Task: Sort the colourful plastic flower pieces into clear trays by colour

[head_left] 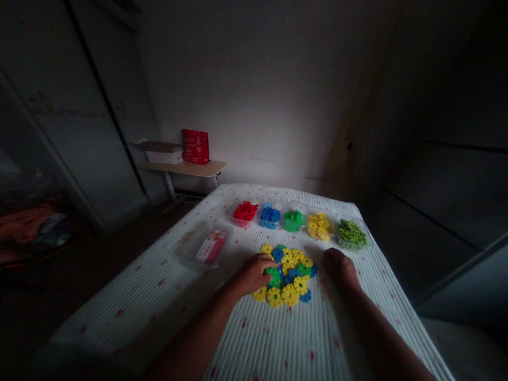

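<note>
Two hands (pixel 254 272) on loose discs (pixel 289 275)

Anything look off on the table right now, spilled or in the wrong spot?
Only the mixed pile of yellow, blue and green pieces lying loose on the cloth between the left hand and right hand. The sorted trays behind sit in a neat row, one colour each, nothing tipped.
</note>
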The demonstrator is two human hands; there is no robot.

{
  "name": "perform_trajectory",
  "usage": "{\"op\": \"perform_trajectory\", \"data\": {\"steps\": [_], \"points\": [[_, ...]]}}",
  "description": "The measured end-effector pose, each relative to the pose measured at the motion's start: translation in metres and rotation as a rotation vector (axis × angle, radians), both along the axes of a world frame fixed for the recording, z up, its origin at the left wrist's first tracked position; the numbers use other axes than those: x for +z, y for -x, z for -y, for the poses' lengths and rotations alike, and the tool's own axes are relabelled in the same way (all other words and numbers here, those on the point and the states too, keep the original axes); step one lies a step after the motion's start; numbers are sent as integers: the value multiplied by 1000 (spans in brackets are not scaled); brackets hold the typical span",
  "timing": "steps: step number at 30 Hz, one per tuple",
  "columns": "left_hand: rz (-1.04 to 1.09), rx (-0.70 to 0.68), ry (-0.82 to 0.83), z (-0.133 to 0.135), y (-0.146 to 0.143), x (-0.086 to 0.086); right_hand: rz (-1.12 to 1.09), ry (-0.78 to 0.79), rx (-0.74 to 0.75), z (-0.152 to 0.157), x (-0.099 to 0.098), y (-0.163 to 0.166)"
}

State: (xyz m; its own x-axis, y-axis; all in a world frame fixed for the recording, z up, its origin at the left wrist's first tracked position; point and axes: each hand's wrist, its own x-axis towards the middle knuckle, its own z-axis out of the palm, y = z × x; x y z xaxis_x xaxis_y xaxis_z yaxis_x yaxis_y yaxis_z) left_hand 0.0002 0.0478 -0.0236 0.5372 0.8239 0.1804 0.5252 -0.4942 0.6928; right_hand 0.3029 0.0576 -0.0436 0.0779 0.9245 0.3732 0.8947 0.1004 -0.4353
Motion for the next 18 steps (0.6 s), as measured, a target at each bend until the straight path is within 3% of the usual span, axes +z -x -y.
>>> {"op": "perform_trajectory", "data": {"steps": [13,18], "points": [[94,51,127,2,1,-2,-17,-30,8,0,-1,0],[135,45,250,-2,7,-3,-22,-24,14,0,0,0]]}}
